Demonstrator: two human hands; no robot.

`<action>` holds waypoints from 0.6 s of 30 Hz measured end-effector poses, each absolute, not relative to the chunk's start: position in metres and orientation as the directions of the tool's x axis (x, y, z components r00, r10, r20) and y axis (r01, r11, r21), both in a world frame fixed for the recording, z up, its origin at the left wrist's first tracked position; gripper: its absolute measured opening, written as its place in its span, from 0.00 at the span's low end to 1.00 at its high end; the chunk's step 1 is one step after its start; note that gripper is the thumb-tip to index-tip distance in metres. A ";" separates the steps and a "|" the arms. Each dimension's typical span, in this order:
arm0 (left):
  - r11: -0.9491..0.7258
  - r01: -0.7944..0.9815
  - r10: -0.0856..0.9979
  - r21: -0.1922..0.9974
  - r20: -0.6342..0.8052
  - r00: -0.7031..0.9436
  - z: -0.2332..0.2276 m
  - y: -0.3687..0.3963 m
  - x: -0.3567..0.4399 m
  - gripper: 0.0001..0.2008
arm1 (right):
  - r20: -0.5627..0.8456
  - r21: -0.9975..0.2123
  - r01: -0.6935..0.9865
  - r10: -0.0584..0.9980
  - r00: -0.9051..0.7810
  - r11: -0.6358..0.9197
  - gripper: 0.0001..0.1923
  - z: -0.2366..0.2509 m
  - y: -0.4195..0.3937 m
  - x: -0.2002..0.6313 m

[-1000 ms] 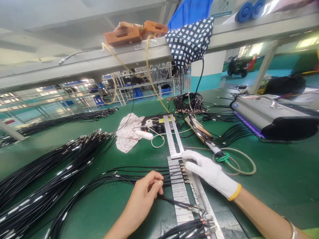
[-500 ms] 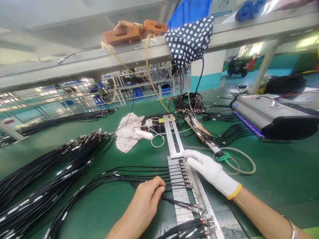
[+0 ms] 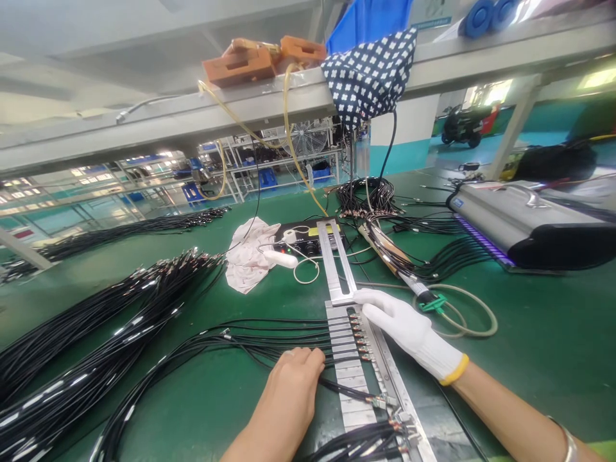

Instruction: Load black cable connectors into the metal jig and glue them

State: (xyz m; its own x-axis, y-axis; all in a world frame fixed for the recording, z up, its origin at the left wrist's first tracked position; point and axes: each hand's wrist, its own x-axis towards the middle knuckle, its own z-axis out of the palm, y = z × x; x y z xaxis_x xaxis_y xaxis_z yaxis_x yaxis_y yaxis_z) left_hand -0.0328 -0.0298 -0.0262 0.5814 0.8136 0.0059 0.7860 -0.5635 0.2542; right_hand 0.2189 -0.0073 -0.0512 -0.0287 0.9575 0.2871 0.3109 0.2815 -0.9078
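My bare left hand (image 3: 291,391) is closed over black cables (image 3: 283,335), its fingertips curled down and partly hidden behind the back of the hand. Beside it lies a slotted metal fixture (image 3: 347,372), where several cable ends with small metal connectors (image 3: 359,339) sit in a row. My right hand (image 3: 409,328), in a white knit glove with a yellow cuff, stretches its index finger to the fixture's upper part, near a long slotted metal frame (image 3: 332,269); its thumb is apart from that finger. More cables (image 3: 353,443) lie bunched across the fixture's near end.
Thick black cable bundles (image 3: 129,333) cover the left of the green table (image 3: 543,333). A pinkish cloth (image 3: 250,256) lies by a black control box (image 3: 303,236). At right stands a silver lamp housing (image 3: 534,221) glowing purple. A shelf beam (image 3: 158,125) crosses above.
My left hand has shifted slightly right and turned, so its back now faces up more and the thumb is hidden. The right hand stays at the fixture.
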 end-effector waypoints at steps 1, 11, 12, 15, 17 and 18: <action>-0.567 0.794 0.814 0.219 0.003 0.580 -0.027 -0.030 -0.032 0.16 | 0.294 -0.904 0.314 0.955 -0.039 0.291 0.20 -0.051 -0.008 0.219; -0.650 0.752 0.760 0.109 0.075 0.645 -0.023 -0.029 -0.031 0.18 | 0.331 -0.837 0.422 0.936 -0.117 0.349 0.17 -0.044 -0.012 0.215; -0.658 0.744 0.753 0.111 0.078 0.654 -0.023 -0.029 -0.032 0.18 | 0.321 -0.823 0.453 0.939 -0.123 0.341 0.18 -0.043 -0.013 0.214; -0.674 0.727 0.738 0.130 0.076 0.671 -0.024 -0.027 -0.033 0.17 | 0.292 -0.787 0.526 0.946 -0.141 0.322 0.21 -0.042 -0.016 0.213; -0.678 0.723 0.734 0.131 0.082 0.674 -0.025 -0.025 -0.033 0.16 | 0.273 -0.775 0.554 0.952 -0.141 0.305 0.23 -0.043 -0.016 0.212; -0.678 0.723 0.734 0.132 0.086 0.673 -0.026 -0.025 -0.033 0.17 | 0.266 -0.769 0.565 0.954 -0.141 0.298 0.23 -0.043 -0.017 0.212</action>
